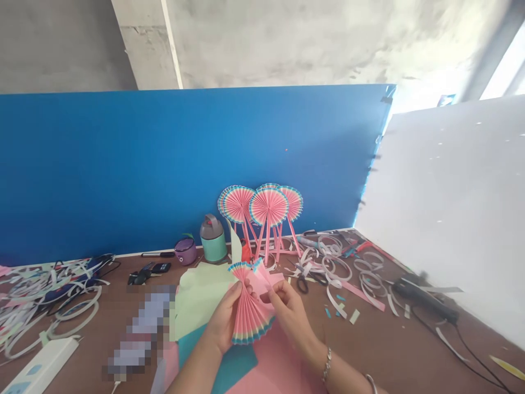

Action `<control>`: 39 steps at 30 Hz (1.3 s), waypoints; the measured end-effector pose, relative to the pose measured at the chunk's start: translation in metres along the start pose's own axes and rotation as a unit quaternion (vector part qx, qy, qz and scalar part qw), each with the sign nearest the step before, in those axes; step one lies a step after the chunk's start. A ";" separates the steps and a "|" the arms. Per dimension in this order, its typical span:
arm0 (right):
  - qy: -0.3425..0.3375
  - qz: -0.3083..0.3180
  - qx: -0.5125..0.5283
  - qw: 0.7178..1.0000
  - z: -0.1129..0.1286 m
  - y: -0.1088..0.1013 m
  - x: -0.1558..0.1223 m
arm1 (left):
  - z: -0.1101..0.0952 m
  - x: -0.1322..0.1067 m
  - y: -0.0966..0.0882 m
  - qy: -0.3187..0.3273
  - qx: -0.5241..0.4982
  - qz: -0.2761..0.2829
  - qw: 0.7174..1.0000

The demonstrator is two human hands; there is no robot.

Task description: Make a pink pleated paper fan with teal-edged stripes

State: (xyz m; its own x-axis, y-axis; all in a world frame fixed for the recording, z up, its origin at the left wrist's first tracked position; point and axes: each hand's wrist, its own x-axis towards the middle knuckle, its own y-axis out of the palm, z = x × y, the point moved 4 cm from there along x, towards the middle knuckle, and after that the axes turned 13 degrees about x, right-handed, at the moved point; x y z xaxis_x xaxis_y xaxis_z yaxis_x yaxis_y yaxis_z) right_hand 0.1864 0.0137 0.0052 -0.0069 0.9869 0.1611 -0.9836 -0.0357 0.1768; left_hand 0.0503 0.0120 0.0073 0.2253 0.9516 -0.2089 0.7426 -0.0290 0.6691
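A pleated pink paper fan (251,320) with a blue and cream edge is spread partway, narrow in the middle and flaring at both ends. My left hand (226,317) grips it around its pinched middle, the thumb in front. My right hand (292,313) is closed, thumb and fingertips pinching the fan's right side, where a short folded end points upward. Its fingers partly hide the spot they hold. Beneath both hands lie sheets of pink paper (273,369), teal paper (233,364) and pale green paper (200,290).
Several round pink fans on sticks (268,208) lean at the blue partition (164,164). Nearby are a teal container (214,246), a purple pot (185,250) and scissors (302,283). Curled paper strips (336,268) litter the right; a power strip (41,369) lies front left, a black corded tool (426,298) right.
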 end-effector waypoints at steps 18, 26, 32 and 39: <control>0.032 -0.033 -0.005 0.999 0.002 -0.002 0.001 | 0.007 -0.007 -0.015 0.007 0.058 0.001 0.998; -0.055 0.005 -0.266 0.962 0.006 0.000 -0.007 | 0.007 -0.012 0.002 0.003 0.051 0.080 0.996; -0.200 0.106 -0.343 0.912 0.013 0.013 -0.012 | 0.009 -0.012 0.000 -0.008 0.043 0.091 0.995; -0.210 0.122 -0.344 0.907 0.014 0.014 -0.013 | 0.013 -0.010 -0.009 -0.024 0.062 0.059 0.996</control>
State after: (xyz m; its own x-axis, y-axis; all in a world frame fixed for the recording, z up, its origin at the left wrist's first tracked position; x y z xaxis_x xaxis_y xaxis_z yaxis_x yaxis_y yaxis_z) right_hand 0.1751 -0.0014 0.0193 -0.3126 0.8112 0.4942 -0.8423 0.0037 -0.5389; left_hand 0.0497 -0.0010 -0.0066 0.3426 0.9240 -0.1698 0.7814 -0.1800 0.5975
